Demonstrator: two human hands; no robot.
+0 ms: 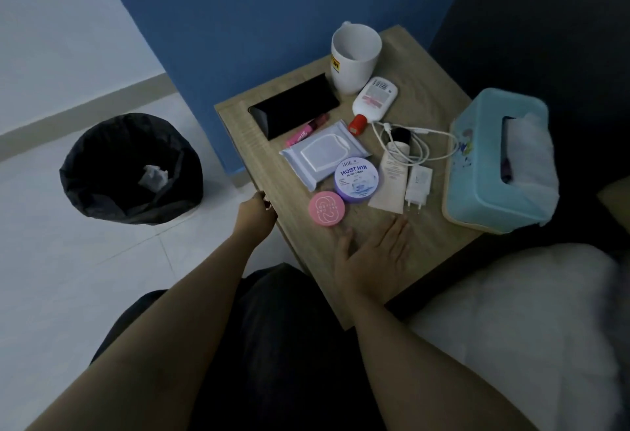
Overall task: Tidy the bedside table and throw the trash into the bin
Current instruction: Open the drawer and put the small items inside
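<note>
The wooden bedside table (306, 236) carries a white mug (354, 58), a black phone (295, 105), a pink lip tube (306, 128), a wipes pack (322, 154), a purple cream jar (357, 176), a pink round case (326, 209), a white bottle with a red cap (373, 99), a beige tube (392, 181) and a white charger with cable (418, 185). My right hand (375, 253) lies flat, palm down, on the table's near part, holding nothing. My left hand (256, 214) curls at the table's left edge; its fingers are partly hidden. The black-lined bin (131, 168) on the floor holds crumpled paper (153, 176).
A light blue tissue box (494, 161) stands on the table's right side. A white pillow or bedding (531, 311) lies at the right. Behind the table is a blue wall (272, 4). Pale floor tiles (85, 277) surround the bin. My dark-clothed lap fills the bottom middle.
</note>
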